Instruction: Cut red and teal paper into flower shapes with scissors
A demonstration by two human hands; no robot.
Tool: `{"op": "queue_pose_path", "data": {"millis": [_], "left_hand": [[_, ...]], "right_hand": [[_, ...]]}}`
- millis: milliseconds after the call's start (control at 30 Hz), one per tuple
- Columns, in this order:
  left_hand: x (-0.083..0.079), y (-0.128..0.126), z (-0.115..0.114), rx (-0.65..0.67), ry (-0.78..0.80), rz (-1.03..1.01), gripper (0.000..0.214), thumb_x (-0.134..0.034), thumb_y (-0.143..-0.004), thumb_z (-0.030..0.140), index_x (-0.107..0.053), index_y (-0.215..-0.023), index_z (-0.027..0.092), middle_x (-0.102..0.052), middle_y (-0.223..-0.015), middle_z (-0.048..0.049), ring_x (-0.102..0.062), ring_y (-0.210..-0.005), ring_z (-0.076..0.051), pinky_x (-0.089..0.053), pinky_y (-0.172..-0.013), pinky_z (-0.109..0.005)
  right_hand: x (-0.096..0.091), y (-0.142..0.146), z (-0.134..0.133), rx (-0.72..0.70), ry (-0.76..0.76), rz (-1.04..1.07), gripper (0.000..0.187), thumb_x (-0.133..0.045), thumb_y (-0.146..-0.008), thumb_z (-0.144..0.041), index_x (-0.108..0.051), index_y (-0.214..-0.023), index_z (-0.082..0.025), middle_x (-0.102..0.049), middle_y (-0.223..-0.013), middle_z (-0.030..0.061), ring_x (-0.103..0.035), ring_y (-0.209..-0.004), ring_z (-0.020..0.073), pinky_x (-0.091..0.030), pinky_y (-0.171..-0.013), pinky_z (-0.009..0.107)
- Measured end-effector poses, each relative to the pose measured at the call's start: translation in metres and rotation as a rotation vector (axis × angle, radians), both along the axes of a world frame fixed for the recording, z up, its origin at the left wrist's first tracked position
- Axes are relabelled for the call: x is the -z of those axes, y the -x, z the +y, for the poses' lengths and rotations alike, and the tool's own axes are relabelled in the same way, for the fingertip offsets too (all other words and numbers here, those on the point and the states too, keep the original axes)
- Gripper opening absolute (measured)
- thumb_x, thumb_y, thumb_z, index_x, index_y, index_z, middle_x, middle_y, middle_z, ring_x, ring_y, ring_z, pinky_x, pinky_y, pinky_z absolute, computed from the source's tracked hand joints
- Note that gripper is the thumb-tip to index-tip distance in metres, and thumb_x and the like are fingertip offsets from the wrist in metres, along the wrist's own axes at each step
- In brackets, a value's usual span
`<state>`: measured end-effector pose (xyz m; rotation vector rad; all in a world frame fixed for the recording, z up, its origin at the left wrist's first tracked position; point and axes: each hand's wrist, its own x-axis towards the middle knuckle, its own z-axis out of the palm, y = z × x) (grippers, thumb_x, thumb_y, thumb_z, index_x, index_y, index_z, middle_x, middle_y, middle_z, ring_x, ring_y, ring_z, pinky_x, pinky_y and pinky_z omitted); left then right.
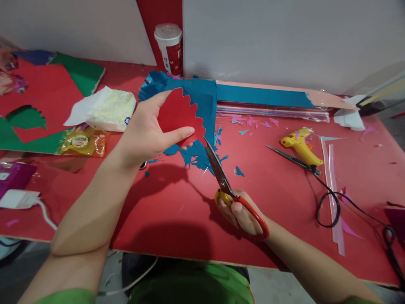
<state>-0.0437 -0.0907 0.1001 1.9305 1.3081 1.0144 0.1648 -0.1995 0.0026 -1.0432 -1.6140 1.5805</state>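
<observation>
My left hand (148, 126) pinches a piece of red paper (181, 110), its thumb lying across the near face. The paper's upper right edge is cut into small scallops. In my right hand (242, 213) is a pair of scissors (221, 179) with one red and one yellow handle. The blade tips meet the lower right corner of the red paper, and the blades look nearly closed. Beneath the paper lie blue paper sheets (204, 99) and blue offcuts (198, 158) on the red table (177, 211).
A yellow glue gun (302, 145) with a black cord lies right, beside a thin blade-like tool (292, 159). A paper cup (169, 48) stands at the back. Left are a tissue pack (110, 107), red paper sheet (50, 93), yellow wrapper (82, 142) and white charger (19, 199).
</observation>
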Motion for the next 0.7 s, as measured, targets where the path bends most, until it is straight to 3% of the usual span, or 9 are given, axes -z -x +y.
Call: {"op": "queue_pose_path", "data": {"millis": [467,600,700], "left_hand": [[0.005,0.001,-0.002,0.009,0.051,-0.024,0.043,-0.068,-0.069,0.033,-0.056,-0.108,0.020,-0.068,-0.086,-0.0013,-0.064,-0.081,-0.021,-0.054,-0.076,-0.039],[0.006,0.001,-0.001,-0.022,0.076,-0.037,0.043,-0.067,-0.069,0.035,-0.056,-0.107,0.018,-0.068,-0.082,-0.0019,-0.064,-0.082,-0.022,-0.055,-0.072,-0.039],[0.006,0.001,0.000,-0.033,0.068,-0.066,0.036,-0.067,-0.070,0.034,-0.058,-0.102,0.019,-0.067,-0.078,-0.0015,-0.065,-0.073,-0.019,-0.056,-0.067,-0.035]], "right_hand": [[0.001,0.001,0.000,0.007,0.067,0.020,0.062,-0.030,-0.069,-0.080,-0.039,-0.055,-0.019,-0.034,-0.040,-0.0041,-0.030,-0.037,0.0078,-0.021,-0.035,0.023],[0.006,0.002,0.000,-0.059,0.151,0.131,0.059,-0.034,-0.074,-0.074,-0.044,-0.059,-0.018,-0.038,-0.040,-0.0044,-0.037,-0.035,0.0086,-0.028,-0.035,0.022],[0.010,0.005,0.000,-0.103,0.234,0.277,0.053,-0.041,-0.078,-0.067,-0.050,-0.077,-0.014,-0.046,-0.049,-0.0036,-0.042,-0.037,0.0078,-0.036,-0.039,0.022]]}}
